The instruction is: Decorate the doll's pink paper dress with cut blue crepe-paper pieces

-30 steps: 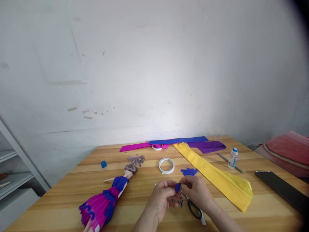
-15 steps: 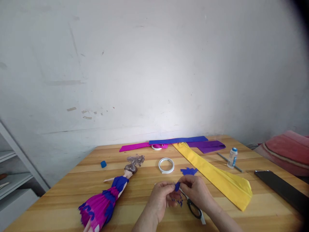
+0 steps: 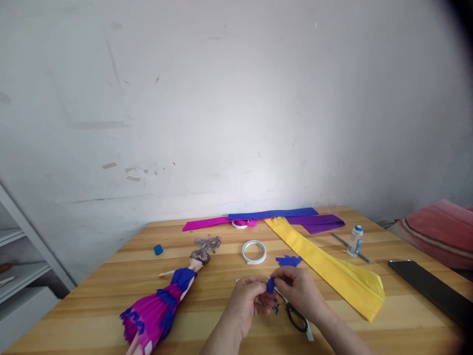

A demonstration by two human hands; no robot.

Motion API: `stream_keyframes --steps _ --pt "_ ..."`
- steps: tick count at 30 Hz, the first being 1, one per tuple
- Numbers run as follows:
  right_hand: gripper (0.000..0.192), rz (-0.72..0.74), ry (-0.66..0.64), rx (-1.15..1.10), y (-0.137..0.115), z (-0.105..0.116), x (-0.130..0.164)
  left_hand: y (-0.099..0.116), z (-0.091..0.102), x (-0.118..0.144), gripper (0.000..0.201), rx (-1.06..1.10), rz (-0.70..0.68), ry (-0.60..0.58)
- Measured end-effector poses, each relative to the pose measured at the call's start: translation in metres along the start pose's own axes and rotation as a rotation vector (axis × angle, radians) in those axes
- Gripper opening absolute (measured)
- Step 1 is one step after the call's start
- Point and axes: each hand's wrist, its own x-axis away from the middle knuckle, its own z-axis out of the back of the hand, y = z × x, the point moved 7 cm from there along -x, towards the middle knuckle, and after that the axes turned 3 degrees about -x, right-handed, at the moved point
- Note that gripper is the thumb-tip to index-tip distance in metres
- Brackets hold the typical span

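Since the earlier frame the blue paper scrap (image 3: 271, 284) has been lifted slightly above the scissors (image 3: 295, 315), pinched between left hand (image 3: 247, 301) and right hand (image 3: 300, 292), and is best worked gently with fingertips kept close.

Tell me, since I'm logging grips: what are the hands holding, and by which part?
Both hands, left and right, pinch a small blue paper piece between their fingertips, one at each side edge. The scissors lie unheld.

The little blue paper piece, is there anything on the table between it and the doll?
Nothing visible. Both hands, left hand and right hand, pinch the blue paper piece; only bare table lies between it and the doll.
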Motion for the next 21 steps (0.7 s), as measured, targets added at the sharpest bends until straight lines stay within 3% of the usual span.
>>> stream_keyframes --steps 9,14,17,19,21 --pt "0.015 -0.046 -0.023 -0.138 0.005 0.002 0.000 0.006 0.016 -0.005 0.019 -0.084 -0.032 0.127" --pt "0.016 -0.095 -0.288 -0.155 0.002 -0.018 0.009 0.009 0.035 -0.010 0.022 -0.100 -0.038 0.205" --pt "0.015 -0.064 -0.242 -0.115 -0.001 -0.017 0.009 0.013 0.037 -0.010 0.020 -0.125 -0.060 0.163" --pt "0.013 -0.047 -0.149 -0.156 -0.004 -0.011 0.006 0.015 0.030 -0.007 0.018 -0.153 -0.069 0.089" --pt "0.016 -0.071 -0.142 -0.258 -0.006 -0.011 0.005 0.016 0.021 -0.004 0.015 -0.185 -0.071 0.016"
